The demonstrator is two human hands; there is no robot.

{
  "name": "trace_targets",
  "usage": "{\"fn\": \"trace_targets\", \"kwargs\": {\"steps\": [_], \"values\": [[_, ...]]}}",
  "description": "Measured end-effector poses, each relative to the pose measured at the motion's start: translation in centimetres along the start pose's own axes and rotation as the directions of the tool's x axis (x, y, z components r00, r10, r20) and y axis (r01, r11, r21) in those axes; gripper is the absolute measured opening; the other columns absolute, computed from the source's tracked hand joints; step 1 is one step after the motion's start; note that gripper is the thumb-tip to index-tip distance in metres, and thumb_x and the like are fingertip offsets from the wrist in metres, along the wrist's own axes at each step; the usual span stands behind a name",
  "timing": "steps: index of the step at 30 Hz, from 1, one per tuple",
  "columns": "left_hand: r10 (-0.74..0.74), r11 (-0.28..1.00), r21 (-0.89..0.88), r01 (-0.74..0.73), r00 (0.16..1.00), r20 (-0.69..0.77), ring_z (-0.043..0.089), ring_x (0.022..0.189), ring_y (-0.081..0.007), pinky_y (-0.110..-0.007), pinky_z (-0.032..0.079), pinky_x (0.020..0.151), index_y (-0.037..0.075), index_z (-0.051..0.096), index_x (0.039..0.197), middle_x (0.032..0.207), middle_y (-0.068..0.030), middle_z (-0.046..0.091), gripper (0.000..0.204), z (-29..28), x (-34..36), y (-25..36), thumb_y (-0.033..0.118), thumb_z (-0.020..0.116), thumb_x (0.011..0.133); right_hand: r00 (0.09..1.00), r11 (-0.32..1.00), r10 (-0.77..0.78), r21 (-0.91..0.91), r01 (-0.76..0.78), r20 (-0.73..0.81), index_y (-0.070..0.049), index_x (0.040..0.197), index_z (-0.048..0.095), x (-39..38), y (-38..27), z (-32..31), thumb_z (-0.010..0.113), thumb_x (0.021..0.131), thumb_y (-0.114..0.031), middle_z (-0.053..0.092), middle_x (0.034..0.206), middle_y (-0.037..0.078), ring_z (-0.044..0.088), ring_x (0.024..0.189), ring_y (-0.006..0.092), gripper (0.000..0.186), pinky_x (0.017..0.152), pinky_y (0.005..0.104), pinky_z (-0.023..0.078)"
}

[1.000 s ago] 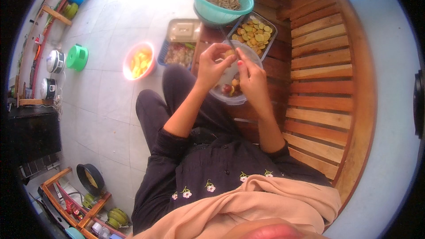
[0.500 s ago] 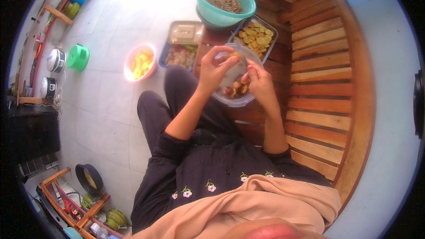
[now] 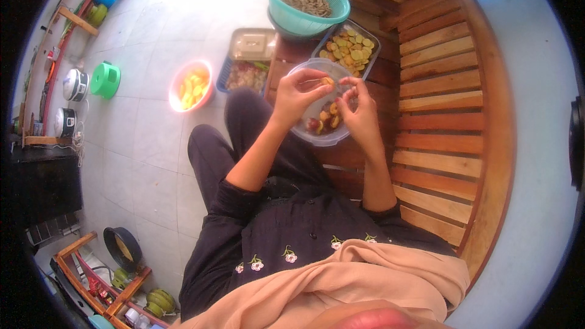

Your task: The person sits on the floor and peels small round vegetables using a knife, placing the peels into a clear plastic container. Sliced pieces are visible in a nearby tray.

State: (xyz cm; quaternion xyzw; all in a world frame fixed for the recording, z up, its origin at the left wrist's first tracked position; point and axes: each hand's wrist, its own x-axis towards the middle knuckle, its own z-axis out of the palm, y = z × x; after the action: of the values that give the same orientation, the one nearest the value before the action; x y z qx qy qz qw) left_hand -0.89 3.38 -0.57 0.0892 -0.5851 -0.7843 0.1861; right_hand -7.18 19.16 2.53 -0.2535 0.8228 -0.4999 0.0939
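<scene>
Above a clear plastic bowl, my left hand pinches a small yellow-brown piece of food between thumb and fingertips. Facing it from the right is my right hand, its fingers bent and the thumb apart from the index finger; I make out nothing held in it. The index fingertip is close to the piece, but whether it touches cannot be told. Several dark red and yellow pieces lie at the bottom of the bowl, partly behind my hands.
Beyond the bowl sit a tray of yellow slices and a turquoise basket of grey-brown strips. A lidded blue container and a pink bowl of yellow pieces are at left. The slatted wooden backrest stands at right.
My right thumb has dropped from its raised position, and the index finger now reaches toward the piece. My left hand stays over the bowl, its pinched piece a little further right.
</scene>
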Motion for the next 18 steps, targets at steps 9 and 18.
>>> {"fn": "trace_targets", "kwargs": {"steps": [9,18], "values": [[-0.022,0.990,0.140,0.010,0.996,0.084,0.067,0.093,-0.0151,-0.028,0.053,0.085,-0.005,0.068,0.112,0.104,-0.0131,0.072,0.032,-0.2,0.0,0.4,0.011,0.073,0.085,0.988,0.990,-0.138,0.050,0.134,0.071,-0.002,0.119,0.063,0.2,0.0,0.0,0.066,0.088,-0.015,0.071,0.098,0.020,0.070,0.090,0.0304,0.034,0.078,0.0383,0.052],[-0.059,0.996,0.065,0.062,0.998,-0.036,0.067,0.098,-0.0183,-0.028,0.054,0.086,-0.007,0.062,0.120,0.107,-0.0169,0.070,0.032,1.7,-0.5,0.0,0.004,0.061,0.090,0.982,0.995,-0.046,0.078,0.062,-0.186,0.003,0.106,0.068,1.1,1.7,1.1,0.060,0.091,-0.013,0.072,0.091,0.019,0.071,0.084,0.0237,0.023,0.076,0.0339,0.053]]}}
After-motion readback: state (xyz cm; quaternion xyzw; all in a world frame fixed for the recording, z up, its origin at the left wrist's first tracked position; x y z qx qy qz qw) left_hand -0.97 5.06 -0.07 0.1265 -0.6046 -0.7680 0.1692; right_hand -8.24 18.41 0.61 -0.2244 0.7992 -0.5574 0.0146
